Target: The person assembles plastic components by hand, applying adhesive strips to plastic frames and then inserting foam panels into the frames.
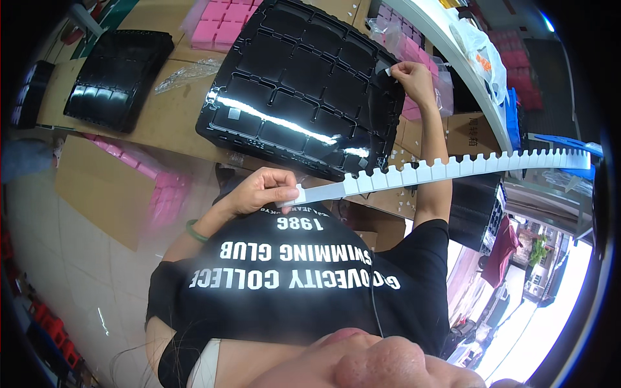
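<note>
My left hand (266,191) pinches the near end of a long white strip of tabbed labels (414,173), in front of my black shirt. From there the strip stretches far to the right, its toothed edge upward. At the tray's far right corner my right hand (413,80) pinches a small white label (389,72) between thumb and finger. Whether the label touches the tray is unclear. The large black plastic tray (284,90), split into square compartments, lies tilted on the table before me. Pale squares show at its left edge (234,114) and near edge (355,152).
Another black tray (119,81) lies at left on the cardboard-covered table (169,123). Crumpled clear film (186,74) is between the trays. Pink blocks (221,22) sit behind. A cardboard box (97,187) stands below left. At right are a white plastic bag (480,61) and stacked black trays (475,216).
</note>
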Action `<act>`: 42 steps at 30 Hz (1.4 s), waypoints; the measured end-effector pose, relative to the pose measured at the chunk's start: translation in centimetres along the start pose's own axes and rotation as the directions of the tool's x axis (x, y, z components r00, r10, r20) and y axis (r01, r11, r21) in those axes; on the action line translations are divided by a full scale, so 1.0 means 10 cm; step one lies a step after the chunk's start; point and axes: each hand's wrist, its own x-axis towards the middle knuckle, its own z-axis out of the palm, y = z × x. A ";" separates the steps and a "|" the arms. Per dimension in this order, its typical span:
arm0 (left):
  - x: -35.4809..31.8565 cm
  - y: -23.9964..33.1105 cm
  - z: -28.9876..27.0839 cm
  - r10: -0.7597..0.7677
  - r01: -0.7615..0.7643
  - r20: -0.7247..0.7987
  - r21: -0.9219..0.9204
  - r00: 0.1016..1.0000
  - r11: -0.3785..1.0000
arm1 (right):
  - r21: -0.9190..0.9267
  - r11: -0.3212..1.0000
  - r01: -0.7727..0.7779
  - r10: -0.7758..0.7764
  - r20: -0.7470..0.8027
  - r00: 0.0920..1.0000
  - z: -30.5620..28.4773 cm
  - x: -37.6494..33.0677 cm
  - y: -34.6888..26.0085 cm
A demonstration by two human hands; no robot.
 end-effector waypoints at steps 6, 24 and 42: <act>0.10 0.11 -0.01 -0.069 0.068 0.051 0.020 0.996 0.997 | -0.142 0.987 0.082 -0.094 -0.077 0.993 -0.02 -0.07 0.01; 0.16 0.20 -0.21 -0.112 0.105 0.143 0.059 0.983 0.993 | 0.201 0.980 -0.002 0.033 -0.149 0.988 -0.33 -0.86 -0.12; 0.15 0.26 -0.10 -0.118 0.115 0.099 0.032 0.988 0.993 | 0.050 0.998 -0.024 0.028 -0.083 0.996 -0.10 -0.28 -0.03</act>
